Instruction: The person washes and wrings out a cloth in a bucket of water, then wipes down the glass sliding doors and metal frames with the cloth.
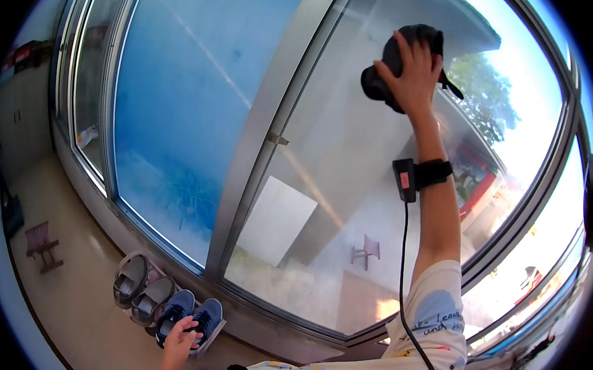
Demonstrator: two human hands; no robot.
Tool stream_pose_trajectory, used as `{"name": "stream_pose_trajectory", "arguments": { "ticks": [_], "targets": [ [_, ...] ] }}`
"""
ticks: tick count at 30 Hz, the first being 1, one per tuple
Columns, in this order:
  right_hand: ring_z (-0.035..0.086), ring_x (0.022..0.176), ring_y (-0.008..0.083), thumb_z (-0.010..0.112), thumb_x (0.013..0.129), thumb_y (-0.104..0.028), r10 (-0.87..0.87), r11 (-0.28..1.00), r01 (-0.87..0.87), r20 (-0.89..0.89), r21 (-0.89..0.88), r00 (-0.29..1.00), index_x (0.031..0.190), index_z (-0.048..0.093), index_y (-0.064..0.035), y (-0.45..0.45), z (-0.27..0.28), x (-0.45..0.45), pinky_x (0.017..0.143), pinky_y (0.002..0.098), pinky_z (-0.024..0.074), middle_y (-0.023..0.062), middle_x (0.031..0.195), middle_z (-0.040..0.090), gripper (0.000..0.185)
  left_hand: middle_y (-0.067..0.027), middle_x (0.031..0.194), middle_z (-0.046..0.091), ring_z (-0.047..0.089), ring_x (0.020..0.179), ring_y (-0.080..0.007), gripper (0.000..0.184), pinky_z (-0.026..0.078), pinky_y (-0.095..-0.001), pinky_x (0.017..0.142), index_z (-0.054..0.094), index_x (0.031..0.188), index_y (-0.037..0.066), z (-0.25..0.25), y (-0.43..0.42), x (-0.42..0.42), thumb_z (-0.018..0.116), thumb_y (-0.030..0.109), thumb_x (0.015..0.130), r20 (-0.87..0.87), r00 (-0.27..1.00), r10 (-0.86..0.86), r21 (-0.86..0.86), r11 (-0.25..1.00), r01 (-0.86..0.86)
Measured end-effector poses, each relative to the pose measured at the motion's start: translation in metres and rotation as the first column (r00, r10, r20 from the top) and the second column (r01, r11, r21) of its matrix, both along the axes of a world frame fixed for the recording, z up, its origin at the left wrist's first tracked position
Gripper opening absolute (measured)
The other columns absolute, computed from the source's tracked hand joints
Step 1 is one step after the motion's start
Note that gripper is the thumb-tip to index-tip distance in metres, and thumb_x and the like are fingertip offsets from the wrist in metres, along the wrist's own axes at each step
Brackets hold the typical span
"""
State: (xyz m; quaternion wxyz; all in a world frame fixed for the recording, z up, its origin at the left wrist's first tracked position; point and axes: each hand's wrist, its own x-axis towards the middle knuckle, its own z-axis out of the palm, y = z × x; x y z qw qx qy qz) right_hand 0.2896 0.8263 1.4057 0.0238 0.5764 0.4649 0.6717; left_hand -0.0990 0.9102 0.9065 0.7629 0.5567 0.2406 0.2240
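Note:
High on the window glass (351, 154), my right hand (417, 74) presses a bunched black cloth (395, 57) flat to the pane, its fingers spread over the fabric. A loose strip of the cloth hangs out to the right of the hand. My left hand (182, 339) is low in the view, in front of a pair of blue shoes (206, 316), with its fingers loosely bent and apart. Nothing shows in it. Whether it touches the shoes I cannot tell.
Grey shoes (147, 297) stand beside the blue pair under the window. A metal frame (256, 130) divides the glass from a blue-covered pane (187, 101). A small stool (41, 243) stands on the floor at left. A cable (405, 269) runs down from my right wrist's strap.

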Motion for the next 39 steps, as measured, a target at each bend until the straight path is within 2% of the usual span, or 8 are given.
{"name": "stream_pose_trajectory", "arguments": {
  "ticks": [7, 8, 9, 11, 15, 20, 27, 39],
  "targets": [
    [0.046, 0.119, 0.0214, 0.066, 0.064, -0.025, -0.04, 0.506, -0.243, -0.304, -0.827, 0.952, 0.103, 0.065, -0.0164, 0.006, -0.183, -0.012, 0.109, 0.0458, 0.0245, 0.002, 0.109, 0.059, 0.039, -0.0128, 0.115, 0.055, 0.064, 0.089, -0.0211, 0.043, 0.054, -0.0283, 0.062, 0.042, 0.13, 0.002, -0.044, 0.03, -0.036, 0.054, 0.006, 0.089, -0.081, 0.996, 0.049, -0.06, 0.997, -0.054],
    [0.047, 0.118, 0.0221, 0.066, 0.064, -0.025, -0.004, 0.569, -0.227, -0.279, -0.791, 0.96, 0.104, 0.065, -0.0168, 0.01, -0.158, -0.015, 0.109, 0.0463, 0.0242, 0.0028, 0.107, 0.06, 0.04, -0.0217, 0.149, 0.021, 0.023, 0.138, -0.0295, 0.06, 0.02, -0.0436, 0.111, 0.024, 0.146, 0.014, -0.075, 0.04, -0.039, 0.049, 0.036, 0.095, -0.086, 0.983, -0.163, -0.132, 0.98, 0.151],
    [0.048, 0.117, 0.0228, 0.066, 0.064, -0.025, 0.027, 0.627, -0.215, -0.255, -0.749, 0.967, 0.105, 0.065, -0.0172, 0.017, -0.121, -0.02, 0.109, 0.0468, 0.0239, 0.0036, 0.105, 0.06, 0.041, -0.0217, 0.149, 0.021, 0.023, 0.138, -0.0295, 0.06, 0.02, -0.0436, 0.111, 0.024, 0.146, 0.014, -0.071, 0.043, -0.036, 0.049, 0.036, 0.095, -0.084, 0.984, -0.158, -0.127, 0.981, 0.147],
    [0.044, 0.121, 0.0254, 0.063, 0.07, -0.031, 0.062, 0.876, -0.114, -0.126, -0.469, 0.99, 0.121, 0.057, -0.0188, 0.031, -0.028, -0.015, 0.109, 0.0478, 0.0201, 0.0065, 0.11, 0.057, 0.053, -0.0129, 0.113, 0.056, 0.064, 0.088, -0.0214, 0.044, 0.054, -0.0276, 0.061, 0.042, 0.13, 0.002, -0.058, 0.041, -0.03, 0.055, 0.008, 0.088, -0.075, 0.995, 0.069, -0.033, 0.997, -0.072],
    [0.033, 0.132, 0.0282, 0.054, 0.085, -0.048, -0.123, 0.976, 0.083, 0.192, 0.203, 0.974, 0.137, 0.041, -0.0274, 0.025, 0.176, 0.037, 0.108, 0.0521, 0.0148, 0.0116, 0.139, 0.043, 0.057, -0.0135, 0.115, 0.055, 0.064, 0.087, -0.0193, 0.044, 0.052, -0.0242, 0.059, 0.043, 0.13, 0.002, -0.033, 0.044, -0.005, 0.053, 0.005, 0.088, -0.034, 0.979, 0.201, 0.107, 0.975, -0.197],
    [0.031, 0.134, 0.028, 0.052, 0.084, -0.051, -0.178, 0.964, 0.133, 0.189, 0.229, 0.966, 0.138, 0.039, -0.0271, 0.052, 0.16, 0.027, 0.109, 0.0524, 0.0143, 0.0119, 0.139, 0.042, 0.061, -0.0117, 0.117, 0.056, 0.063, 0.087, -0.0166, 0.041, 0.05, -0.0243, 0.059, 0.047, 0.127, 0.002, 0.005, 0.041, 0.023, 0.052, -0.001, 0.086, -0.021, 0.941, 0.337, 0.258, 0.912, -0.32],
    [0.037, 0.126, 0.0325, 0.058, 0.078, -0.041, -0.037, 0.906, 0.043, 0.022, -0.421, 0.999, 0.138, 0.039, -0.0145, 0.044, -0.003, -0.004, 0.109, 0.0528, 0.015, 0.0155, 0.123, 0.05, 0.068, -0.0191, 0.123, 0.052, 0.06, 0.099, -0.0332, 0.04, 0.053, -0.0347, 0.075, 0.051, 0.122, 0.003, 0.105, 0.089, 0.093, 0.052, -0.002, 0.083, 0.397, 0.795, 0.459, 0.854, 0.132, -0.503],
    [0.039, 0.128, 0.03, 0.048, 0.087, -0.049, -0.144, 0.982, 0.12, 0.17, 0.147, 0.975, 0.141, 0.034, -0.0277, 0.08, 0.153, 0.01, 0.109, 0.0513, 0.019, 0.0131, 0.135, 0.045, 0.059, -0.0139, 0.15, 0.024, 0.022, 0.138, -0.0323, 0.059, 0.02, -0.0481, 0.11, 0.029, 0.143, 0.008, 0.348, 0.126, 0.283, 0.05, 0.03, 0.093, 0.666, 0.718, 0.203, 0.723, -0.415, -0.553]
  ]
}}
